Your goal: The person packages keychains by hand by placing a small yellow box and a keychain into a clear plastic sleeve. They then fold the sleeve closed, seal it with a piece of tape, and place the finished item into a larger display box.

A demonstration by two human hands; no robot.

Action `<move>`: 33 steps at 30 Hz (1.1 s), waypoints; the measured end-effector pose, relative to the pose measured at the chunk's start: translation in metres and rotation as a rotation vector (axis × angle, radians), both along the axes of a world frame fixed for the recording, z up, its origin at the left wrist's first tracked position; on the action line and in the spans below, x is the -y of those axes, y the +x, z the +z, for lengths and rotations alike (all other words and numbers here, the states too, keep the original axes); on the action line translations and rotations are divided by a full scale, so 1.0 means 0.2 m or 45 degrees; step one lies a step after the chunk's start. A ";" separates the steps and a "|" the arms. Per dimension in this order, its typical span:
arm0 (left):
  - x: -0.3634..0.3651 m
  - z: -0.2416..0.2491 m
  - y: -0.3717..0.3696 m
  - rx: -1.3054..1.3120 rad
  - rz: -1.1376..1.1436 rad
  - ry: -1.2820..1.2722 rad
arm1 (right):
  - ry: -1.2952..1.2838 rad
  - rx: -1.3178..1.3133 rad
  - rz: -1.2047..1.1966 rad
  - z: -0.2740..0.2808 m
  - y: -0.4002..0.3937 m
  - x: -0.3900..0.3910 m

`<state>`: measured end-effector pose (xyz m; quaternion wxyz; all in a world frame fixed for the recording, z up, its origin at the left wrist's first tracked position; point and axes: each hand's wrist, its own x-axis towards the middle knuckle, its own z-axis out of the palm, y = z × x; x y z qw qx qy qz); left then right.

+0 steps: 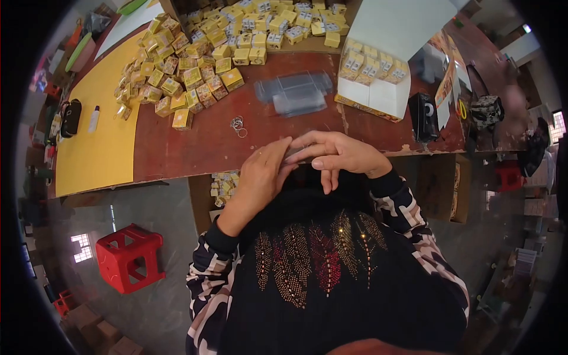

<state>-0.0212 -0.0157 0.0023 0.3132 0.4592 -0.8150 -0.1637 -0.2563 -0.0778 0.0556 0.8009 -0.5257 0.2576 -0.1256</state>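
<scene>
At the table's front edge, my left hand [260, 176] has its fingers pressed together around a small translucent piece [292, 152], which is mostly hidden. My right hand [344, 155] reaches in from the right, its fingers apart and its fingertips against the left fingers and that piece. Beyond the hands, flat clear plastic sheets [294, 92] with fold lines lie on the red table [207, 139]. A few metal rings [238, 126] are left of the sheets. Small yellow boxes [192, 78] are piled at the back left.
An open white carton [378, 97] holding small boxes stands at the back right, beside a black pouch [424, 117]. Yellow board [100, 136] covers the table's left side. A red stool [129, 258] is on the floor at left. More boxes fill a carton under the table.
</scene>
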 end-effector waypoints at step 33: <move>-0.12 -0.15 0.22 -1.534 0.338 0.821 | -1.751 -0.986 0.299 -0.04 0.12 0.41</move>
